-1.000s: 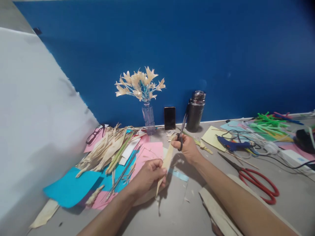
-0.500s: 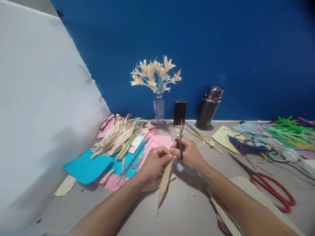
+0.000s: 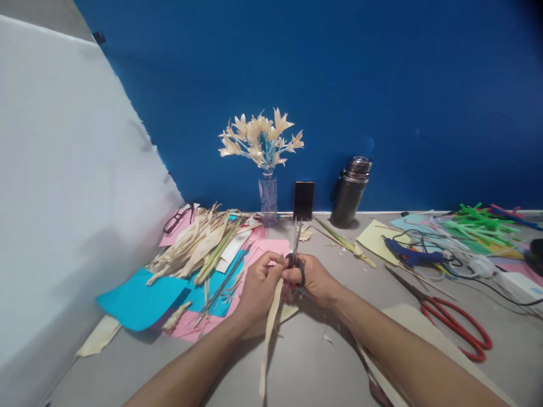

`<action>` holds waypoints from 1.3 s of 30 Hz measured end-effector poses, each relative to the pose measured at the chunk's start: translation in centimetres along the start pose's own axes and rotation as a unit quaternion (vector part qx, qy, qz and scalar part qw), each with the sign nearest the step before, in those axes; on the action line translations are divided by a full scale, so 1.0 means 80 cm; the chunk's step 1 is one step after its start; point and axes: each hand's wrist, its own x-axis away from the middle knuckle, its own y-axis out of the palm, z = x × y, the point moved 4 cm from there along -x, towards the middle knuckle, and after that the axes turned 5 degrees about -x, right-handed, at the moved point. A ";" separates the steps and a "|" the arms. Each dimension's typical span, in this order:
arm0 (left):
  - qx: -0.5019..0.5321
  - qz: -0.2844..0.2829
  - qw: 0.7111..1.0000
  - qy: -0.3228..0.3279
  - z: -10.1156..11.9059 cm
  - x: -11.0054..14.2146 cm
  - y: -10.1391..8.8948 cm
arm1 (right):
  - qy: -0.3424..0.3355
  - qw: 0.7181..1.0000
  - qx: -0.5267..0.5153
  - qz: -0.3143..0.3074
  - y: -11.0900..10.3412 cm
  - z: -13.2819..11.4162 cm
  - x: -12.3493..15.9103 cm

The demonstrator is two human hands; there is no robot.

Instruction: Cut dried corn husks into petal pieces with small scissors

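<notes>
My left hand [image 3: 263,282] pinches the upper end of a long strip of dried corn husk [image 3: 271,328], which hangs down over the table. Close against it, my right hand [image 3: 314,278] is closed on the black handles of a small pair of scissors [image 3: 297,249]. The blades point up and away from the strip, and a narrow gap shows between them. Below my hands another pale husk piece [image 3: 288,314] lies on the table, partly covered by the left hand.
At left, a heap of dried husks [image 3: 195,243] rests on blue paper [image 3: 142,299] and pink paper. Husk flowers [image 3: 263,138] stand in a clear bottle [image 3: 268,200], beside a phone [image 3: 304,200] and flask [image 3: 351,192]. Red-handled scissors [image 3: 458,325] and a blue glue gun [image 3: 411,253] lie right.
The strip has turned in my left hand and now hangs narrower and lower. Both hands stay close together, and the whole view has shifted slightly.
</notes>
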 end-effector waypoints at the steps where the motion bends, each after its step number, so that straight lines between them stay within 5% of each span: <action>1: -0.015 0.005 1.000 0.010 0.000 0.002 0.000 | 0.005 1.000 -0.003 -0.004 0.001 0.000 0.001; 11: -0.172 0.045 0.976 0.124 0.014 0.014 0.000 | 0.012 1.000 0.020 -0.013 0.004 -0.010 0.005; 17: -0.077 0.032 0.995 0.056 0.013 0.008 0.003 | 0.006 1.000 -0.004 -0.002 0.002 -0.003 0.003; 24: -0.058 0.046 0.994 0.077 0.005 0.010 0.004 | -0.015 0.999 0.014 0.040 -0.001 -0.010 0.003; 29: 0.036 -0.017 0.998 0.039 0.002 0.007 0.013 | -0.071 0.990 0.092 0.084 -0.008 -0.026 0.002; 39: 0.038 -0.061 0.997 -0.042 -0.004 0.000 0.009 | -0.086 0.985 0.125 0.084 -0.012 -0.032 0.001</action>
